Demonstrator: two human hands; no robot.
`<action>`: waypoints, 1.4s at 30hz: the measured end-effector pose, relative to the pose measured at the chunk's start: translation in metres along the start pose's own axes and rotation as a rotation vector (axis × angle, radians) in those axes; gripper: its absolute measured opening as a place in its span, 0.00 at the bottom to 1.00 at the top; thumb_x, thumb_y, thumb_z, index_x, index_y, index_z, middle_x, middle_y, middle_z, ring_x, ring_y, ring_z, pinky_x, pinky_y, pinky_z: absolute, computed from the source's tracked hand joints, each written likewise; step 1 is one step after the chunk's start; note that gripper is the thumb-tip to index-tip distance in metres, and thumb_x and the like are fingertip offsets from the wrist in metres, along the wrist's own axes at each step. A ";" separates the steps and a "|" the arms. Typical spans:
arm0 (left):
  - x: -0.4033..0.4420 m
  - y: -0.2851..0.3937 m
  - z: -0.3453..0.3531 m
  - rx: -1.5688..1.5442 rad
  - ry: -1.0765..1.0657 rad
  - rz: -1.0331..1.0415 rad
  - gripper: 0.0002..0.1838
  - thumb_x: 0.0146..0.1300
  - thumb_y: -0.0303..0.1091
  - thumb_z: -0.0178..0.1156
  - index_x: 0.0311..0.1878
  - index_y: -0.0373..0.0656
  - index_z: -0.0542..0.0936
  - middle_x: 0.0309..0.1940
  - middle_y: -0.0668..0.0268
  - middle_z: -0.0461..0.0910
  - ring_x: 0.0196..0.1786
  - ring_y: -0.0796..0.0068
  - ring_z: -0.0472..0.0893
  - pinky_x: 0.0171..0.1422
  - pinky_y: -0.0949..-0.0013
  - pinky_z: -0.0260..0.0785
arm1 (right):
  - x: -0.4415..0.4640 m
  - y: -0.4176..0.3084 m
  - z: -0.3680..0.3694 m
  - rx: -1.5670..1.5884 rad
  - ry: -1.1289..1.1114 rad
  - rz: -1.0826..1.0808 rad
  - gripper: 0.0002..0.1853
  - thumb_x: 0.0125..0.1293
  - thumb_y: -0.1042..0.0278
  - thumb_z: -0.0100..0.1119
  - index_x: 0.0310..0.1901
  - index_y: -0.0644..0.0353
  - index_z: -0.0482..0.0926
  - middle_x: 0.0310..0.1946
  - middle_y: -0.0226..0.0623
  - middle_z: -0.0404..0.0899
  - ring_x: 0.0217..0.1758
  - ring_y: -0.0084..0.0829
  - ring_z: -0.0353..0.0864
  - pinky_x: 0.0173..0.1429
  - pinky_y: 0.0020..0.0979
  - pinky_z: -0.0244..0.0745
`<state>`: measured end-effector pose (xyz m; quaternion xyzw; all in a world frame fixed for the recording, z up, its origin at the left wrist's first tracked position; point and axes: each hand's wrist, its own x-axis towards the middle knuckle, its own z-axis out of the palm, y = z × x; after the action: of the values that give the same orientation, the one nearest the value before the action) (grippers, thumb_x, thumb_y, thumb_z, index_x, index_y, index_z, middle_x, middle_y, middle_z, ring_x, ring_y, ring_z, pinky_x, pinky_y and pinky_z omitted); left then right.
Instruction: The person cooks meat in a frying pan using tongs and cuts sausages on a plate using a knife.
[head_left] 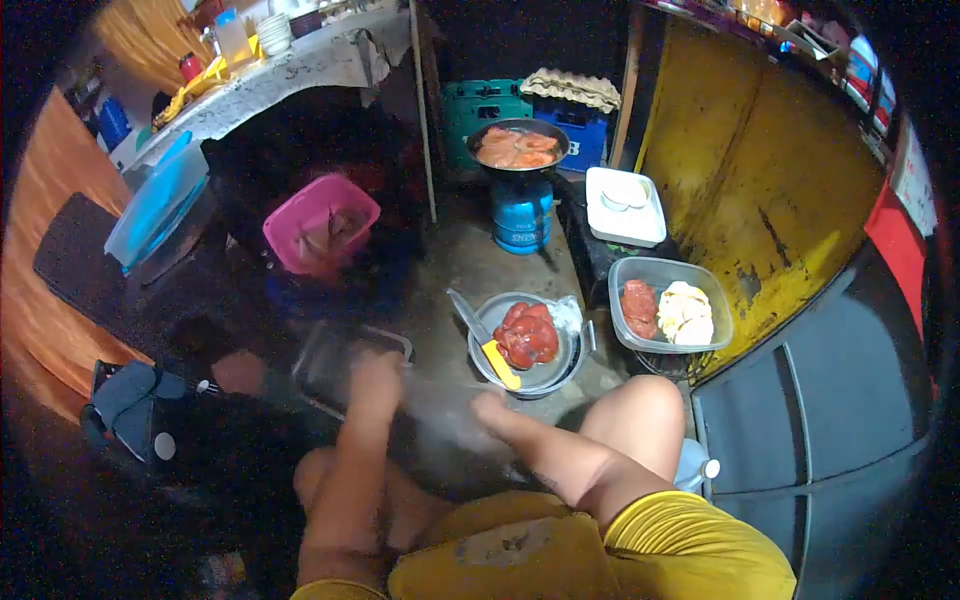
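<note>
My left hand (377, 368) is at a clear rectangular container (405, 343) on the floor, blurred by motion, so its fingers cannot be made out. My right hand (490, 410) is low in front of me, beside a pale blurred thing (450, 415) that may be a plastic bag. Close to it sits a metal basin (548, 376) with a grey plate of dark red meat (526, 335). A knife with a yellow handle (501, 366) lies across the basin's left side, and crumpled clear plastic (567, 315) is at its right.
Behind, a pan of meat (517, 148) sits on a blue gas cylinder (521, 215). To the right are a white tray (626, 232) and a clear container (672, 270) with meat and a pale food. A pink basin (290, 245) stands at the left, a water jug (692, 465) by my right knee.
</note>
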<state>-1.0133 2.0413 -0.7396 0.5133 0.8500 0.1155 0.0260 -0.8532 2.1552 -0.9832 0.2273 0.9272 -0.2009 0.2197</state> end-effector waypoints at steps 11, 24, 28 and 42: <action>0.053 -0.013 0.083 -0.574 -0.156 -0.158 0.13 0.62 0.37 0.57 0.47 0.46 0.84 0.44 0.51 0.84 0.50 0.51 0.82 0.56 0.57 0.72 | -0.072 0.040 -0.196 0.478 0.484 0.369 0.12 0.58 0.65 0.55 0.33 0.64 0.84 0.32 0.49 0.85 0.35 0.44 0.85 0.42 0.42 0.80; 0.056 0.020 0.041 -0.463 -0.288 -0.209 0.25 0.49 0.38 0.72 0.49 0.42 0.76 0.45 0.50 0.82 0.50 0.53 0.82 0.56 0.59 0.73 | -0.047 0.182 -0.140 0.104 0.496 0.813 0.20 0.70 0.60 0.45 0.61 0.50 0.74 0.64 0.45 0.69 0.66 0.47 0.70 0.62 0.51 0.70; 0.056 0.018 0.048 -0.251 -0.204 -0.209 0.25 0.48 0.36 0.71 0.50 0.43 0.76 0.45 0.51 0.83 0.50 0.53 0.82 0.56 0.58 0.72 | -0.044 0.191 -0.144 0.243 0.507 0.859 0.15 0.64 0.64 0.56 0.51 0.56 0.80 0.56 0.45 0.74 0.61 0.45 0.74 0.59 0.46 0.75; 0.063 0.029 0.052 -0.884 -0.208 -0.207 0.10 0.56 0.32 0.61 0.41 0.41 0.79 0.32 0.60 0.82 0.34 0.67 0.81 0.38 0.65 0.72 | -0.101 0.193 -0.208 1.381 0.962 0.370 0.10 0.73 0.63 0.52 0.33 0.56 0.74 0.27 0.29 0.76 0.28 0.25 0.72 0.33 0.33 0.71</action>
<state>-1.0094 2.1189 -0.7792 0.3742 0.7590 0.4113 0.3388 -0.7393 2.3776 -0.8138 0.5180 0.5378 -0.5625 -0.3551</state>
